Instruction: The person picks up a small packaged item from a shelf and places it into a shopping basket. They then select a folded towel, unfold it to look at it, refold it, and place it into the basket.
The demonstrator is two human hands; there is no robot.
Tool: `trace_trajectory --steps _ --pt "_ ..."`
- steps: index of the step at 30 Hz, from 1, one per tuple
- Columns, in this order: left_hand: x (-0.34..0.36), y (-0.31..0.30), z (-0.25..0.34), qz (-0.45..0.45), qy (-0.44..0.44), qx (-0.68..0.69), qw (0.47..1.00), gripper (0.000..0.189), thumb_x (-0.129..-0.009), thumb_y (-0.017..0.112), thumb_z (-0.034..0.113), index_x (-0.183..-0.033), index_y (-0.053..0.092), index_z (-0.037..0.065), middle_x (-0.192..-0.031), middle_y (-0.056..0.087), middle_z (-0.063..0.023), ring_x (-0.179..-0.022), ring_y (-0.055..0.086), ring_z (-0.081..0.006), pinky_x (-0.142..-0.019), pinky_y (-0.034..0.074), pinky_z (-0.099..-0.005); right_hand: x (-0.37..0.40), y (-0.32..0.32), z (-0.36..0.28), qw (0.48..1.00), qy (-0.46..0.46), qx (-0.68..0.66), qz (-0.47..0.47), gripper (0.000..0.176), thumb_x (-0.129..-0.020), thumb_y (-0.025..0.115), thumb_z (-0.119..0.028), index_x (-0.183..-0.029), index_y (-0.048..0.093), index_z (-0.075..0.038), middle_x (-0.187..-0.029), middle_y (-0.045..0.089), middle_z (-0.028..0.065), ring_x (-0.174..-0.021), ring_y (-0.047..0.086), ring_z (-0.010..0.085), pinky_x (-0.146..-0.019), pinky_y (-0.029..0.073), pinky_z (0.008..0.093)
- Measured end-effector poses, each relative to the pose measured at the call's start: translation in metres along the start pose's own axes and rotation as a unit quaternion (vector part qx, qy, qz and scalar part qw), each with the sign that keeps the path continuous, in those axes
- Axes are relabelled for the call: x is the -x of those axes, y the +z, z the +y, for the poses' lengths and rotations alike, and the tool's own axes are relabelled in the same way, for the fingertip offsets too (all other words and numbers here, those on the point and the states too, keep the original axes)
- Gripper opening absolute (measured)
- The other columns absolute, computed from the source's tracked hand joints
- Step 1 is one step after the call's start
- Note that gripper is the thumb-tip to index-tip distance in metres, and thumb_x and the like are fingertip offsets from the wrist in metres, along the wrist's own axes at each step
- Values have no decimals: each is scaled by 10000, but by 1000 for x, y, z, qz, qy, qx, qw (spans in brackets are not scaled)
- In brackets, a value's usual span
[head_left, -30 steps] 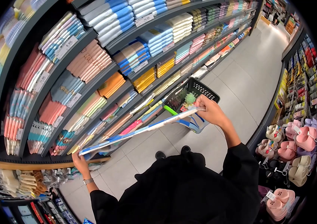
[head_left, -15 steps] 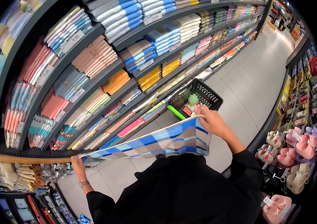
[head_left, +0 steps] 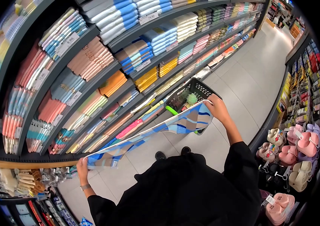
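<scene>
Nearest, loose black cloth (head_left: 190,188) draped the person. The left hand (head_left: 82,168) and right hand (head_left: 217,107) were both closed, pinching opposite ends of a thin checked towel (head_left: 184,122), its upper edge slanting, its blue and taupe folds sagging over smooth tiles (head_left: 246,81). It partly hid a pierced black basket (head_left: 209,90) holding a textured green ball (head_left: 192,98). Beyond, soft folded stacks (head_left: 160,37) lined dark shelves (head_left: 128,37).

Prob. a towel (head_left: 185,122), blue/beige checks, spread wide above flr (head_left: 147,150).
</scene>
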State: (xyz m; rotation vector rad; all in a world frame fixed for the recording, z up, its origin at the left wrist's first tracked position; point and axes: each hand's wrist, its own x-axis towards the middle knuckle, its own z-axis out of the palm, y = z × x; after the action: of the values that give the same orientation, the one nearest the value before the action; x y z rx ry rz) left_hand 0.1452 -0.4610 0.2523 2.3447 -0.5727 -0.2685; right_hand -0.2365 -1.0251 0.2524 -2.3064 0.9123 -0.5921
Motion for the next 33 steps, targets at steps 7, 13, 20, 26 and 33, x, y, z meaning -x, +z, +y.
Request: trace_trajectory --steps 7,13,20,26,33 --pt "-7 12 -1 -41 -50 93 994 277 -940 521 223 -795 599 0 -722 512 54 -685 431 -56 -615 359 -226 -7 7 10 983 107 -137 -59 284 -856 586 -261 -774 615 10 -643 581 78 -591 538 149 -577 435 303" --pt "2 70 72 -163 -105 220 956 251 -929 558 241 -829 645 27 -780 533 74 -735 448 -38 -668 364 -209 -2 45 -36 923 134 -264 -246 259 -899 573 -271 -811 620 -32 -686 565 -31 -662 519 56 -594 413 222" --pt "-18 18 10 -111 -185 501 838 204 -898 551 195 -900 629 6 -859 647 -70 -754 611 -152 -679 474 -274 -14 31 -7 881 205 -407 -124 229 -895 575 -242 -859 651 -29 -733 611 -8 -682 553 73 -622 440 224" --pt "12 -23 46 44 -191 606 771 335 -910 490 239 -1039 588 -54 -963 658 -147 -871 641 -255 -824 504 -372 21 -42 -44 837 226 -479 -137 196 -848 618 -206 -876 659 -17 -738 634 18 -642 584 104 -613 470 245" --pt "-39 -10 -11 55 -168 634 752 272 -897 520 244 -967 617 -1 -898 667 -100 -836 645 -208 -796 530 -342 -9 -15 -61 679 291 -673 -31 166 -817 640 -211 -851 625 -49 -739 626 32 -646 604 137 -591 483 259"
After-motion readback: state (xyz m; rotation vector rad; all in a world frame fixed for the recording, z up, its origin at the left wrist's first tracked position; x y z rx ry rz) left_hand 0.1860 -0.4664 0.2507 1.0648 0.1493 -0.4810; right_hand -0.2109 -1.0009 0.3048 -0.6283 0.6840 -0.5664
